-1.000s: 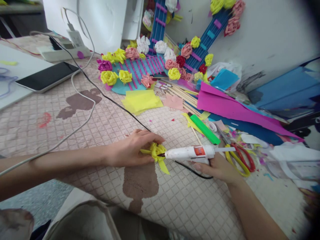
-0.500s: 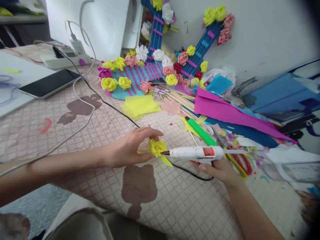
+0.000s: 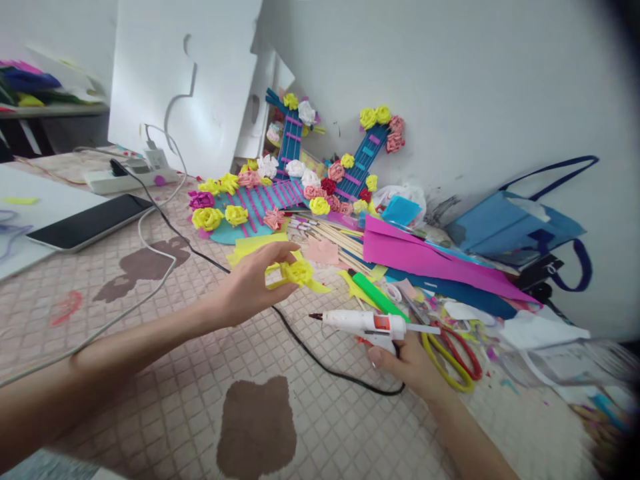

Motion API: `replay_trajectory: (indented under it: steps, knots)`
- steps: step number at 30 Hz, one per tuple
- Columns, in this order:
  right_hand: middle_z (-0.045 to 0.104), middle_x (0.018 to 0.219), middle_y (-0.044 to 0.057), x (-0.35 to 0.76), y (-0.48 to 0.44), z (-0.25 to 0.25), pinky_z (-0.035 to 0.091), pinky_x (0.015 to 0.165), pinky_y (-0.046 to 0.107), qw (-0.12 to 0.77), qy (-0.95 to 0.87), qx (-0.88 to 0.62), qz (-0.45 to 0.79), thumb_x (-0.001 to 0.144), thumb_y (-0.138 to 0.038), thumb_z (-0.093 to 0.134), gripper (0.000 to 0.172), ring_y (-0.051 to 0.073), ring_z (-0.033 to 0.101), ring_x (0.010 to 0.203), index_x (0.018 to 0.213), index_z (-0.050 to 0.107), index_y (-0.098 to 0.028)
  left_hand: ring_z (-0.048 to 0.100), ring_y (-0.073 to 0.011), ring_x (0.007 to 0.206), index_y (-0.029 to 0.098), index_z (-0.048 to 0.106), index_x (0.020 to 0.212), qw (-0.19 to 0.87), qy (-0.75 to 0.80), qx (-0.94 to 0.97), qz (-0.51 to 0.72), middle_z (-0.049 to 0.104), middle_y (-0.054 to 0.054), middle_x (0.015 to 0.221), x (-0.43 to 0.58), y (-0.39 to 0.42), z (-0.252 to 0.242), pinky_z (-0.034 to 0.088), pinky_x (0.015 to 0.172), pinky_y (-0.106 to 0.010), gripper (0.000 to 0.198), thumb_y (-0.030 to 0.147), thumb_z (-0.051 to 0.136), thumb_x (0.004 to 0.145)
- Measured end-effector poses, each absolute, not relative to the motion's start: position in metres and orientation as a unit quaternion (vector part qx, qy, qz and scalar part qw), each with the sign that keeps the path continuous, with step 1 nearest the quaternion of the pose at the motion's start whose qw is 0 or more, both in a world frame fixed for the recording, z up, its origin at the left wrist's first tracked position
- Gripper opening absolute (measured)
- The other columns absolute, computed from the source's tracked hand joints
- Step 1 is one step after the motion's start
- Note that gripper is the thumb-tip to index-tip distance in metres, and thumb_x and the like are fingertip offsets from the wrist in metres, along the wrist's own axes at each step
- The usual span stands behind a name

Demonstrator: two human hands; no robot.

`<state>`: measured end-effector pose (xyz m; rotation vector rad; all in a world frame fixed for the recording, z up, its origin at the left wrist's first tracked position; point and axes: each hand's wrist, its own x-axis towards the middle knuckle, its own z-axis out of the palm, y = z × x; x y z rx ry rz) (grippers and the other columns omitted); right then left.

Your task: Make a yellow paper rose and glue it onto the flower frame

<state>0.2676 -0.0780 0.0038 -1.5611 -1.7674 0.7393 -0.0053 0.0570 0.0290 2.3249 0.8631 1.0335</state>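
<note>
The left hand [image 3: 250, 283] is raised above the bench [image 3: 165, 373], thumb and fingers pinched shut on a small yellow paper flower [image 3: 298, 272] with a loose strip trailing from it. The right hand [image 3: 406, 363] rests low on the bench, curled around the grip of a white glue gun [image 3: 370, 323], whose nozzle points left, below the flower and apart from it. Yellow-handled scissors [image 3: 450, 357] lie just beside that hand.

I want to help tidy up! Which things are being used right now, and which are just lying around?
In use: yellow paper flower, in the left hand; glue gun, in the right hand.
Lying about: scissors, phone, green marker, pink paper, blue bag.
</note>
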Motion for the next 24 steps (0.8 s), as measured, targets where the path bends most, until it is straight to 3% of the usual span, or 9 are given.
replay_trajectory:
  steps: [8, 13, 20, 24]
  knots:
    - [0.065, 0.07, 0.005, 0.249, -0.066, 0.002, 0.048, 0.065, 0.033, 0.393, -0.627, -0.657, 0.142, 0.08, -0.042, 0.054, 0.028, 0.023, 0.058, 0.071, 0.083, 0.066, -0.017, 0.06, -0.0217, 0.097, 0.022, 0.045, 0.122, 0.157, 0.409, 0.777, 0.451, 0.063, -0.005, 0.101, -0.034, 0.096, 0.031, 0.048, 0.088, -0.04, 0.05, 0.026, 0.062, 0.076]
    - [0.062, 0.063, 0.003, 0.24, -0.058, -0.007, 0.047, 0.06, 0.03, 0.412, -0.595, -0.672, 0.153, 0.084, -0.043, 0.05, 0.031, 0.021, 0.057, 0.066, 0.083, 0.065, -0.015, 0.061, -0.0237, 0.094, 0.019, 0.047, 0.12, 0.167, 0.419, 0.772, 0.447, 0.064, -0.006, 0.098, -0.04, 0.103, 0.024, 0.05, 0.084, -0.042, 0.05, 0.028, 0.063, 0.074]
    - [0.068, 0.088, 0.008, 0.209, -0.013, -0.017, 0.047, 0.074, 0.033, 0.438, -0.625, -0.637, 0.105, 0.085, -0.038, 0.05, 0.031, 0.023, 0.06, 0.081, 0.097, 0.065, -0.014, 0.061, -0.0199, 0.094, 0.022, 0.044, 0.121, 0.193, 0.381, 0.789, 0.441, 0.063, -0.005, 0.1, -0.031, 0.092, 0.01, 0.048, 0.087, -0.04, 0.047, 0.028, 0.061, 0.078]
    - [0.067, 0.088, 0.011, 0.194, 0.029, -0.018, 0.046, 0.075, 0.035, 0.429, -0.627, -0.646, 0.08, 0.086, -0.04, 0.048, 0.033, 0.025, 0.06, 0.082, 0.098, 0.063, -0.013, 0.06, -0.0205, 0.096, 0.023, 0.041, 0.123, 0.196, 0.382, 0.802, 0.415, 0.062, -0.006, 0.103, -0.025, 0.075, 0.011, 0.047, 0.086, -0.041, 0.048, 0.024, 0.059, 0.079]
